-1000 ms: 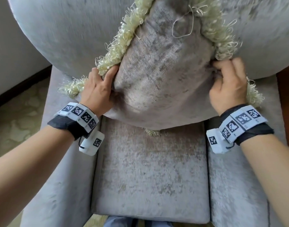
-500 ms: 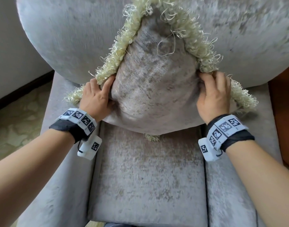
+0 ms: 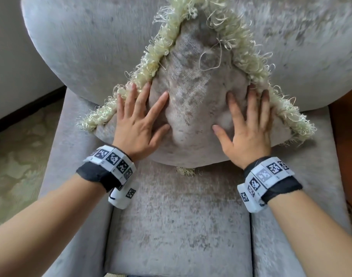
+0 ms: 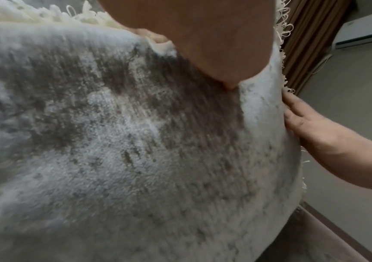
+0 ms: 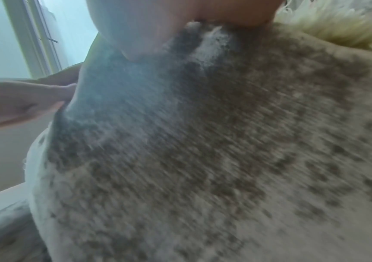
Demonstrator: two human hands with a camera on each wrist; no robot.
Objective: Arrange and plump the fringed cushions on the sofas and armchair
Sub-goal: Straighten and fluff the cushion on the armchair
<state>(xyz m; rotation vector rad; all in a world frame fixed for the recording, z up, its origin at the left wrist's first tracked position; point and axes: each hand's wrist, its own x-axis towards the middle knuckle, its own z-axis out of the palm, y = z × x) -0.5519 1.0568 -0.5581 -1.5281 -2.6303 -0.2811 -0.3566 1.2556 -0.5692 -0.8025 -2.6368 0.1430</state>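
A grey velvety cushion (image 3: 191,108) with a pale yellow fringe (image 3: 157,50) stands on one corner against the armchair's rounded back (image 3: 81,43), its lower corner on the seat. My left hand (image 3: 140,118) lies flat on the cushion's left half, fingers spread and straight. My right hand (image 3: 247,120) lies flat on the right half, fingertips at the fringe. Both wrist views are filled by the cushion's fabric (image 4: 135,159) (image 5: 225,159). The right hand (image 4: 328,138) shows at the edge of the left wrist view, and the left hand (image 5: 19,102) at the edge of the right wrist view.
The grey armchair seat cushion (image 3: 179,222) lies below my wrists, with padded arms (image 3: 65,156) on both sides. Patterned carpet (image 3: 13,156) shows at left, a brown wooden surface (image 3: 346,146) at right. A window (image 5: 23,35) and a curtain (image 4: 304,44) appear behind.
The cushion came down from being held up by its sides and now rests on the seat. Both hands let go of its edges and now press flat on its front.
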